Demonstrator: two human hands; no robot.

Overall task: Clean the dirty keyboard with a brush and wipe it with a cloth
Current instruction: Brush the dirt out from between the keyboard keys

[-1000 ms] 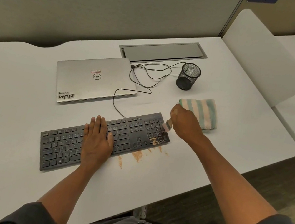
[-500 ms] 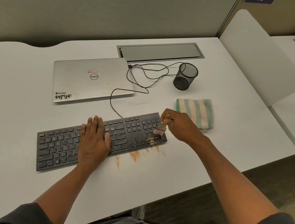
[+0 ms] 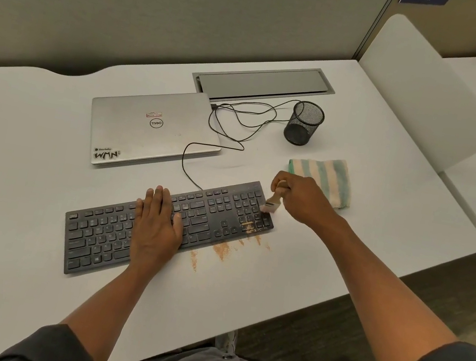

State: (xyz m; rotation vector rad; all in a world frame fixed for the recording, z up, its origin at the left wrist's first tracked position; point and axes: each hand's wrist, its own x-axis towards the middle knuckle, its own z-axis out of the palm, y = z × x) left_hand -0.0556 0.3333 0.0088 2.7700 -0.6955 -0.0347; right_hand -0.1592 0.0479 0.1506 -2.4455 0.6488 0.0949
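The right hand [image 3: 303,199] covers most of the brush [image 3: 274,200], fingers curled round its pale handle; only the handle top and the blurred bristles show, tipped down onto the number pad at the keyboard's [image 3: 114,232] right end. The keyboard lies on the counter [image 3: 10,180], its long axis running from near left to far right. The left hand [image 3: 157,223] rests flat on its middle keys, fingers straight and together, hiding them. Orange dust [image 3: 222,250] streaks the counter along the near edge. The striped cloth [image 3: 326,173] lies folded just behind the right hand, partly covered.
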